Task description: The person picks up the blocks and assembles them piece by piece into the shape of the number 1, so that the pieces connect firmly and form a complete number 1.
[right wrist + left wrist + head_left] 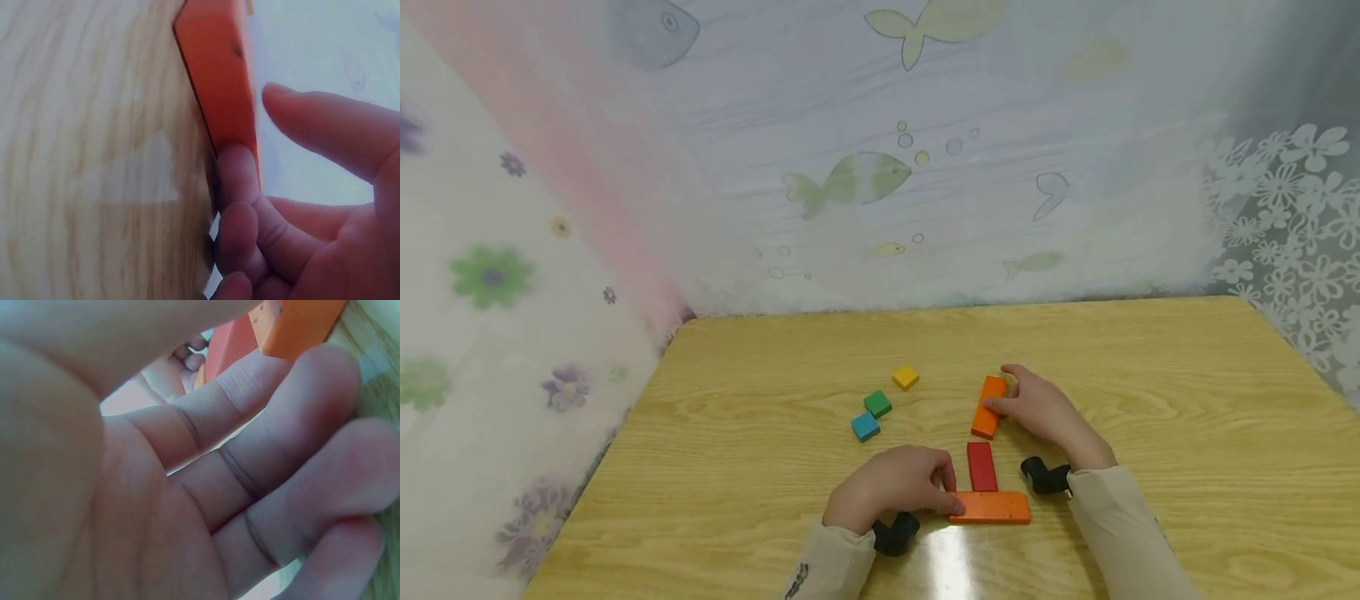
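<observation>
On the table (737,467), my left hand (898,479) pinches the left end of the near orange block (996,507) between thumb and forefinger. In the left wrist view, this orange block (303,325) shows past my fingers (312,387). A red block (982,467) stands end-on against its far side. My right hand (1037,404) is at the right side of the far orange block (988,407). The right wrist view shows a fingertip touching that orange block (215,75), while the thumb (312,119) hovers apart from it.
Left of the far orange block lie a yellow square block (906,377), a green square block (877,404) and a blue square block (865,427), the green and blue ones corner to corner. A fish-patterned curtain (850,250) hangs along the table's back edge.
</observation>
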`<state>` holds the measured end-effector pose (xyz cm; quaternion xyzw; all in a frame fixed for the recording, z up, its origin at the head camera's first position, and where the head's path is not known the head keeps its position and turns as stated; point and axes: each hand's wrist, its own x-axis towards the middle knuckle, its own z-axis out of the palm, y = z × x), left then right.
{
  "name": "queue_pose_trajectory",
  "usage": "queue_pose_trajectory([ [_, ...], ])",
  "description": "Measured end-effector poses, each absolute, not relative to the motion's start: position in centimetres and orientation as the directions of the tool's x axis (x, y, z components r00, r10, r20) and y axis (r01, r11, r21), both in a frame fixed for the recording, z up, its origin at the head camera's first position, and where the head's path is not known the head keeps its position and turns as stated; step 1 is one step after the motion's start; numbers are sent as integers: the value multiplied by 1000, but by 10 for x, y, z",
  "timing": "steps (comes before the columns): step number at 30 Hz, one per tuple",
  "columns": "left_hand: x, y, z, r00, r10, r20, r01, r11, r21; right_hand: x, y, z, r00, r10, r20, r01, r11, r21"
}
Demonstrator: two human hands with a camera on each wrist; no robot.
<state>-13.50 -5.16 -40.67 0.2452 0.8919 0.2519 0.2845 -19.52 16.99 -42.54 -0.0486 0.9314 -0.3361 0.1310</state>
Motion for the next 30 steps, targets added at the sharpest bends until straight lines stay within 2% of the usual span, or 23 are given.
queue_pose_trajectory([
  [14, -135, -52, -406, -719, 585, -376, 301, 749, 590, -195, 164, -427, -963, -234, -137, -86, 744, -662],
  [30, -136, -52, -406, -713, 581, -393, 292, 755, 587, -196, 164, -431, -948, -278, -157, -106, 738, -667],
])
